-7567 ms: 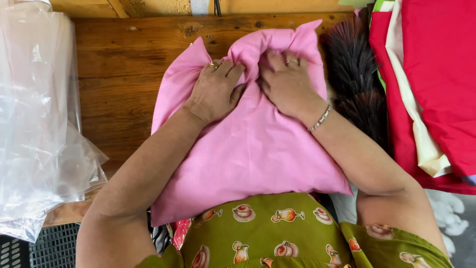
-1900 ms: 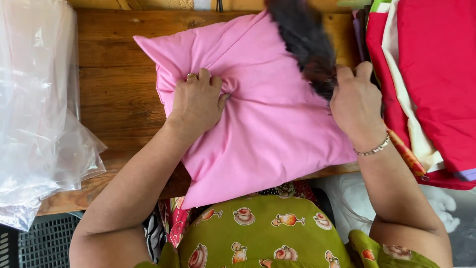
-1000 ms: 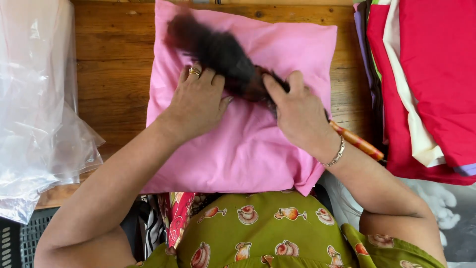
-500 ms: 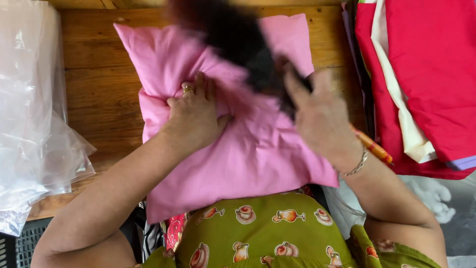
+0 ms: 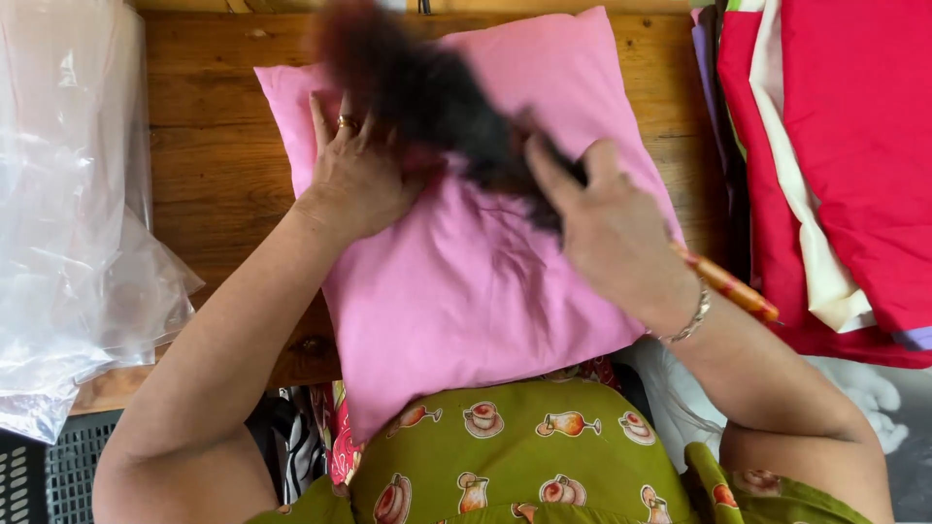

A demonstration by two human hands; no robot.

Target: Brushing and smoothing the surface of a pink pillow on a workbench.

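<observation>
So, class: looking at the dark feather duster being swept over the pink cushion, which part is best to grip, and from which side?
Probably the slim orange handle, from the right: it juts out clear beyond the right hand, rigid and narrow enough for fingers to wrap. The feather duster head is soft, blurred plumage lying over the pink cushion, beside the left hand.

The pink pillow [image 5: 485, 291] was matt woven cloth, smooth w/ soft creases, lying on a wooden table [image 5: 223, 175] of brown planks w/ visible grain & a dull finish. The duster [image 5: 427, 107] had dark, fluffy feathers, blurred, w/ a glossy orange handle. At the table's left edge, clear plastic bags [image 5: 78, 213] looked glossy & crinkled; at its right edge, red cloth [image 5: 854, 146] was matt.
</observation>
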